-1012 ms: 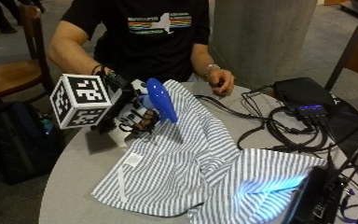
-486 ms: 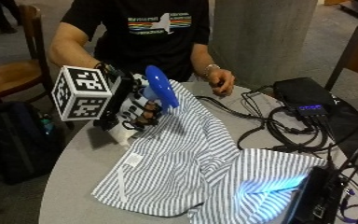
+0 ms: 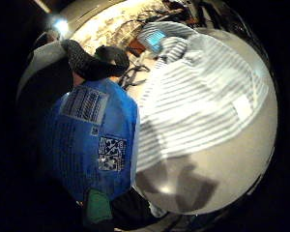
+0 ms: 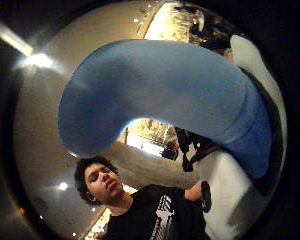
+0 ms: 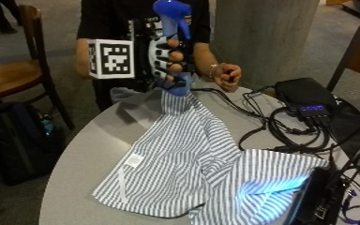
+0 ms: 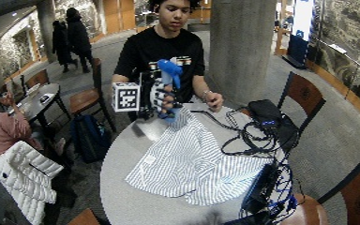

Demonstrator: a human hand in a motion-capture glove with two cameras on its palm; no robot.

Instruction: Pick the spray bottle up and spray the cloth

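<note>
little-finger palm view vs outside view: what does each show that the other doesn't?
Only the little-finger palm view: the printed label on the spray bottle and the hand's shadow on the table. Only the outside view: the gloved right hand gripping the bottle upright above the table's far edge, the bare hand resting there, the black boxes and cables, a wooden chair. Both: the blue bottle and the striped cloth spread on the table.

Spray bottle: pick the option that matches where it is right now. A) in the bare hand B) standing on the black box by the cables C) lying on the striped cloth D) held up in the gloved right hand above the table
D: the gloved right hand grips the blue spray bottle upright, lifted clear of the table over the far edge of the striped cloth.
</note>
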